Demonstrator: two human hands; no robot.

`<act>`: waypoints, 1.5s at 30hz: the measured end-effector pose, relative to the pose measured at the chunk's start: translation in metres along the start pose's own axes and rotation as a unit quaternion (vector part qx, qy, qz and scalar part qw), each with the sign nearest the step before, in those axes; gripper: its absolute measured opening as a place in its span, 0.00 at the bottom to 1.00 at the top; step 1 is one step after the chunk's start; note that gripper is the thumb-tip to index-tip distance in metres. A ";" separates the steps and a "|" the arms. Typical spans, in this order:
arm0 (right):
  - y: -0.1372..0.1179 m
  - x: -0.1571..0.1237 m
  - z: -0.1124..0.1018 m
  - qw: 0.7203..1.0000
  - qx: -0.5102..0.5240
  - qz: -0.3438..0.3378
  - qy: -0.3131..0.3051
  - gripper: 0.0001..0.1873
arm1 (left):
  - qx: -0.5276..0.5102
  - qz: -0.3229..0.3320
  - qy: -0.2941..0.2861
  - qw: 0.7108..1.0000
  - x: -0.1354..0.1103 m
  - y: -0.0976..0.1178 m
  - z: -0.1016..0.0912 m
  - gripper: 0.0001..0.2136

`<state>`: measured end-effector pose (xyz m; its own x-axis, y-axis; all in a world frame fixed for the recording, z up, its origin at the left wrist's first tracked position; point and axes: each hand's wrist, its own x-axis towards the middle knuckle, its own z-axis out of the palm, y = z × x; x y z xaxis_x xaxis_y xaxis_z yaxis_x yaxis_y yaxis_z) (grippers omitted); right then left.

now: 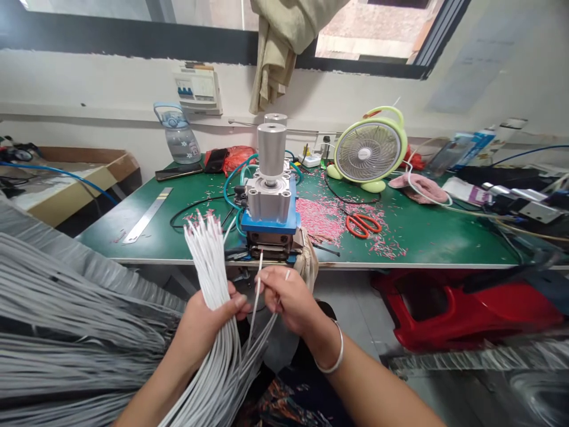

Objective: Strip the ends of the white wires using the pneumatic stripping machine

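One littered green bench (422,237), windowed wall.

Daylight is pouring in from the window (373,29) up top, washing the white wall pale and keeping the green desk (422,237) evenly bright, with only soft shadows pooling beneath its front edge. The wide lens is bending the window frame and desk edge into curves, and the corners are smearing: the grey cable pile (66,308) at left and the floor at lower right are streaking with blur, while the centre is staying sharp.
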<state>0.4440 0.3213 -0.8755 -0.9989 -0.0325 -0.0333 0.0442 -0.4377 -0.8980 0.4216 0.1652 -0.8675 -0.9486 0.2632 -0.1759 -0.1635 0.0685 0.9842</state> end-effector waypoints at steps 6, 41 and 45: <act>-0.006 0.005 -0.004 0.989 0.125 0.002 0.074 0.10 | -0.115 -0.024 0.076 0.990 -0.001 0.021 -0.003 0.16; -0.011 0.007 0.000 0.977 0.174 0.034 0.116 0.12 | -0.132 -0.057 0.109 0.984 -0.001 0.017 -0.006 0.14; -0.011 0.008 -0.002 0.978 0.175 0.022 0.114 0.12 | -0.188 -0.059 0.141 0.970 0.000 0.019 -0.010 0.11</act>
<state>0.4352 0.3278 -0.8671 -0.9715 0.1251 -0.2011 0.0499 -0.7218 -0.6903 0.4159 0.1573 -0.8485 -0.9447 -0.0026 -0.3280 -0.3134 -0.2880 0.9049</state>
